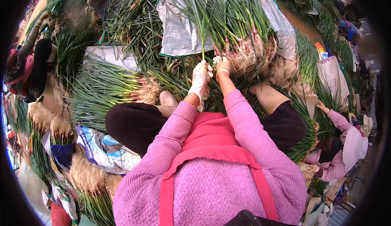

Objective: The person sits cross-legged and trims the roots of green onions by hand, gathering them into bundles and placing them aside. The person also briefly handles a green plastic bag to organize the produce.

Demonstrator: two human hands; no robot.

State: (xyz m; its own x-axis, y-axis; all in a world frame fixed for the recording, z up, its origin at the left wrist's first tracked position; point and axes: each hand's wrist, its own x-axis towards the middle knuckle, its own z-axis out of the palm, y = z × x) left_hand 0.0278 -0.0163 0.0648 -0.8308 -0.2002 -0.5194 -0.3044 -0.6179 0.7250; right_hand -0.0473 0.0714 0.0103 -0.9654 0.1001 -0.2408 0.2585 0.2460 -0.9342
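Note:
My left hand (200, 74), in a pale glove, is closed around the lower end of a single green garlic stalk (203, 47), whose leaves point away from me. Close beside it is my gloved right hand (222, 66), fingers curled; whatever it may grip is hidden. Just beyond my right hand, a heap of green garlic plants (244, 21) lies on a white woven sheet (177, 27), its tangled pale roots (244, 59) towards me. To the left, a second pile of green garlic (113, 84) lies with its roots near my boot (168, 99).
Loose leaves (137, 27) cover the ground ahead. Root-up bundles (87, 172) stand at lower left by a printed sack (110, 148). A co-worker in a pale hat (354, 148) sits at right; another person (39, 70) is at far left. A light-coloured sack (333, 76) stands at right.

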